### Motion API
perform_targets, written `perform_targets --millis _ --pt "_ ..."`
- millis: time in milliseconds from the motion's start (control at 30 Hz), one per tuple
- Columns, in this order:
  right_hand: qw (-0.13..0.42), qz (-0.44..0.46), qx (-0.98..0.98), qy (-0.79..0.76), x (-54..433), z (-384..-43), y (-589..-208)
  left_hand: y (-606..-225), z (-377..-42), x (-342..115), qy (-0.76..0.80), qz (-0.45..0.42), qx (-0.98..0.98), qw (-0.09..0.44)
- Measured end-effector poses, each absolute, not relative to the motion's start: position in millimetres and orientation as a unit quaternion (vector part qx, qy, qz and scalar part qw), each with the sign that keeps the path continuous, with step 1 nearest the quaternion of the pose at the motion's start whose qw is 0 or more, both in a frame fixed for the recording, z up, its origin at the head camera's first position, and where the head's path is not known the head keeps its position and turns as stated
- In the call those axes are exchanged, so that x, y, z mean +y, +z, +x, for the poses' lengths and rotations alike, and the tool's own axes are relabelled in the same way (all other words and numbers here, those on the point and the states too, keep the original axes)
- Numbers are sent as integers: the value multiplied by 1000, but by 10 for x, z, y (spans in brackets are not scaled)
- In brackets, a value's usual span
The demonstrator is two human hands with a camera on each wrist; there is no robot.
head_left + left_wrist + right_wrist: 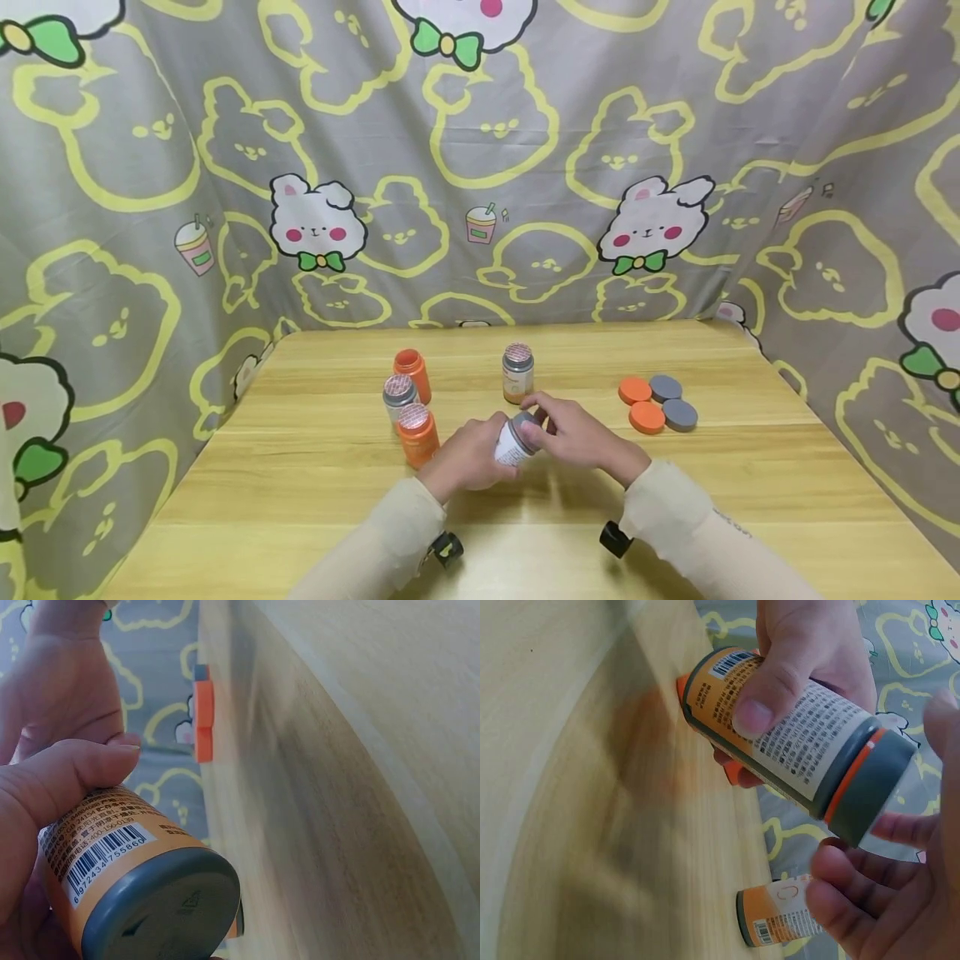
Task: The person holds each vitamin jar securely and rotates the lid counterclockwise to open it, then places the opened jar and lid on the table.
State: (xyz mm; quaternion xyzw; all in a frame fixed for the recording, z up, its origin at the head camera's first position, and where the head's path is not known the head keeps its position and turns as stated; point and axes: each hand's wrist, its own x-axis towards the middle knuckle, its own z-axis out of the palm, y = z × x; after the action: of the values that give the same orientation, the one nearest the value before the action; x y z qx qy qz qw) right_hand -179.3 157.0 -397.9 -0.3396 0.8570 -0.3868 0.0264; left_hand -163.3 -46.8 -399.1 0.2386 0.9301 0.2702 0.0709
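My left hand (480,454) grips a tilted supplement bottle (127,862) around its body, the thumb lying along the printed label. The bottle has a grey base, an orange and white label, and a grey cap (871,787) with an orange ring below it. Around that cap is my right hand (573,429), fingers bent and spread. In the right wrist view its thumb (941,739) stands slightly off the cap, while fingertips lie close to the cap's lower edge; whether they touch is unclear. Behind both hands stands a grey-and-white bottle (517,379) with a patterned seal on top.
To the left stand an orange bottle with an open mouth (420,379), a grey-and-white bottle (395,408) and an orange bottle (420,446), the latter two topped with patterned seals. Orange caps (647,417) and grey caps (680,414) lie at right on the wooden table (300,467).
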Motion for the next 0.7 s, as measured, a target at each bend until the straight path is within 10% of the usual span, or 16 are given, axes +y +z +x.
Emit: perform_targets --millis 700 --pt "31 -339 862 -375 1578 -1751 -3916 -3967 -1609 -472 267 240 931 64"
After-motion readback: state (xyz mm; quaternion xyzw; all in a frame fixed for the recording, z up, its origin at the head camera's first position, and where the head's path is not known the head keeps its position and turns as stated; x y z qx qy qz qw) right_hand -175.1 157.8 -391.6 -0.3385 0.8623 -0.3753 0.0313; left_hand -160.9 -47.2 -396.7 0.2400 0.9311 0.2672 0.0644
